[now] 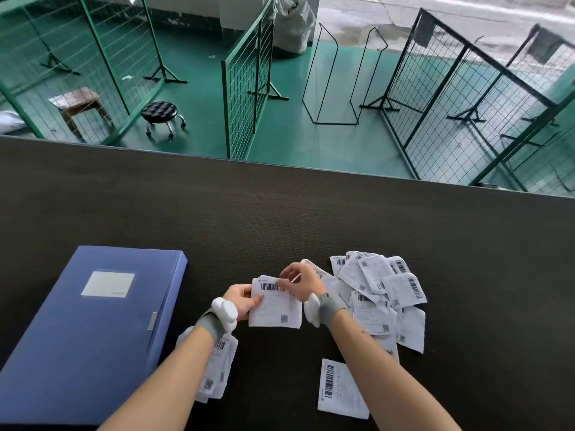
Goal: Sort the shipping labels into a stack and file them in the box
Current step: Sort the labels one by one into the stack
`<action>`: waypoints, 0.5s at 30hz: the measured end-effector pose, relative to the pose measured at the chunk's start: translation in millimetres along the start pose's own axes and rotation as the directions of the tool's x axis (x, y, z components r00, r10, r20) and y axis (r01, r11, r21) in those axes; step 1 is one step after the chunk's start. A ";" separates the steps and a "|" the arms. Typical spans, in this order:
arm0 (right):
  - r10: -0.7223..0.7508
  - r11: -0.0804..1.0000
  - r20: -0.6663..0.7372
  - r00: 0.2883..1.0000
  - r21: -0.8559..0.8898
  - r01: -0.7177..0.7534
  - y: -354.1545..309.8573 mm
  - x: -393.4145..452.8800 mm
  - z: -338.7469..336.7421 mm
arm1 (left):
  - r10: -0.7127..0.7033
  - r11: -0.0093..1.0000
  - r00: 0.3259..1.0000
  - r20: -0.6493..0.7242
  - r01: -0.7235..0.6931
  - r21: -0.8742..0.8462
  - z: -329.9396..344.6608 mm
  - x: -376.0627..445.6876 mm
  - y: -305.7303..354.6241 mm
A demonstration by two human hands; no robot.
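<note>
My left grip [244, 298] and right grip [300, 283] both pinch one shipping label [275, 306] above the tabletop [280, 219] — loose pile [379, 293] right, closed blue box [90, 331] left.

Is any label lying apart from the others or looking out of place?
Yes. One single label lies alone near the table's front edge, apart from the loose pile. The pile itself is untidy, its labels overlapping at mixed angles.
</note>
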State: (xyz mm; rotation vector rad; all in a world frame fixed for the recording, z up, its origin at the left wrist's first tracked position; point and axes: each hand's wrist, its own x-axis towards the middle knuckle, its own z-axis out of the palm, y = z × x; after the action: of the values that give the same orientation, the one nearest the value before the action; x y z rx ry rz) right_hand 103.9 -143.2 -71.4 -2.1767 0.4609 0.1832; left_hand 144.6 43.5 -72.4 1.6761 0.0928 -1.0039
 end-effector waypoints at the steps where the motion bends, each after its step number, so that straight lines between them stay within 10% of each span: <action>1: 0.042 0.999 -0.075 0.996 0.019 -0.040 4.4 1.5 0.5 | 0.011 0.999 0.999 -0.036 -0.010 0.041 -1.3 1.8 -1.4; 6: 0.378 0.851 -0.233 0.896 -0.294 -0.435 45.5 4.2 -19.0 | -0.018 0.999 0.989 -0.144 0.023 0.038 -10.4 8.5 -6.1; 15: 0.412 0.793 -0.147 0.899 -0.429 -0.433 49.9 8.3 -26.6 | -0.067 0.998 0.984 -0.164 0.068 0.006 -8.4 14.8 -8.5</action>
State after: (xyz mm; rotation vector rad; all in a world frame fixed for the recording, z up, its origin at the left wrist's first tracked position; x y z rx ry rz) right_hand 91.2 -193.8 -94.8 -2.5032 1.0222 0.5352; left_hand 154.2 47.4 -88.3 1.7746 0.2541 -0.9167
